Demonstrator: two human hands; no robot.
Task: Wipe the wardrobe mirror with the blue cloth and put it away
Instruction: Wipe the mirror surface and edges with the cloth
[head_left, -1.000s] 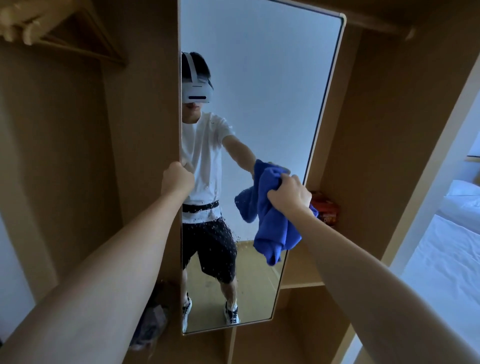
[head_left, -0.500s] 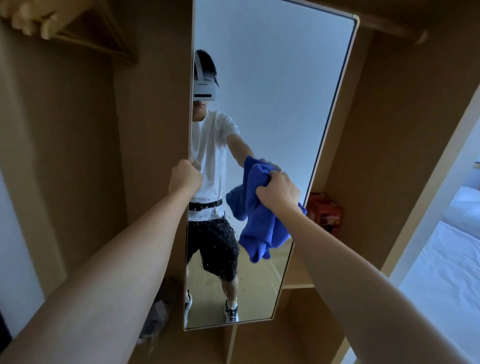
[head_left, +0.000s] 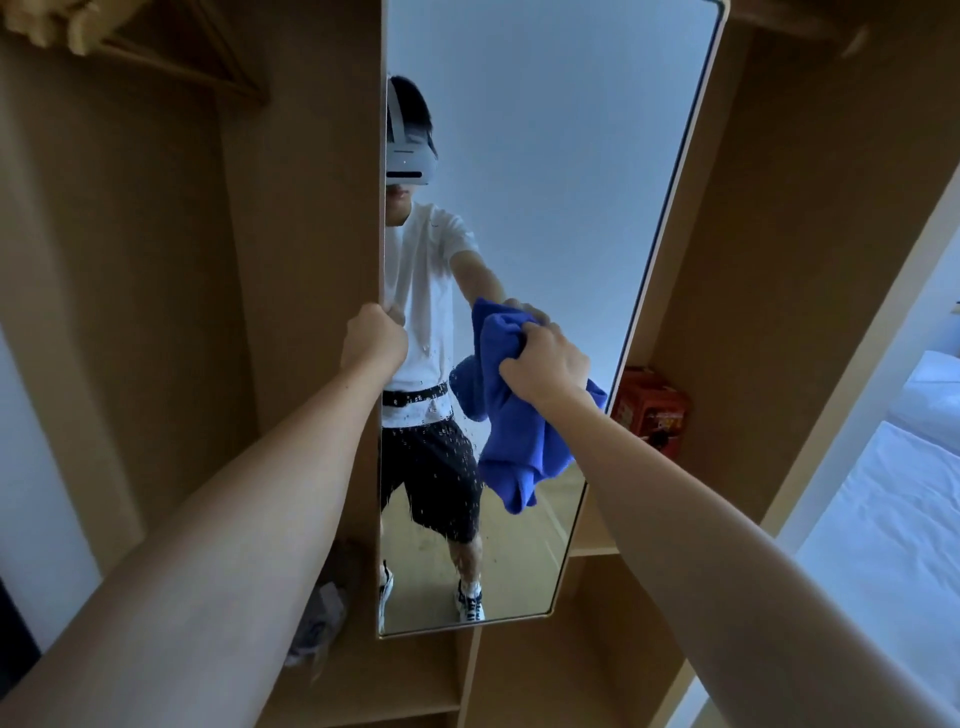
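A tall wardrobe mirror (head_left: 561, 156) on a swung-out panel fills the middle of the head view. Water droplets speckle its lower half. My left hand (head_left: 375, 338) grips the mirror's left edge at mid height. My right hand (head_left: 545, 364) grips a bunched blue cloth (head_left: 519, 447) and holds it against the glass a little right of centre. The loose end of the cloth hangs down below my fist. The mirror reflects a person in a white shirt and black shorts.
Wooden wardrobe walls stand on both sides. A red box (head_left: 652, 410) sits on a shelf right of the mirror. Wooden hangers (head_left: 171, 57) hang at the top left. Crumpled grey fabric (head_left: 319, 623) lies low on the left. A white bed (head_left: 893, 519) shows at far right.
My right hand has slid the cloth leftward across the glass, toward the middle. My left hand keeps its grip on the mirror's edge. The view has shifted slightly.
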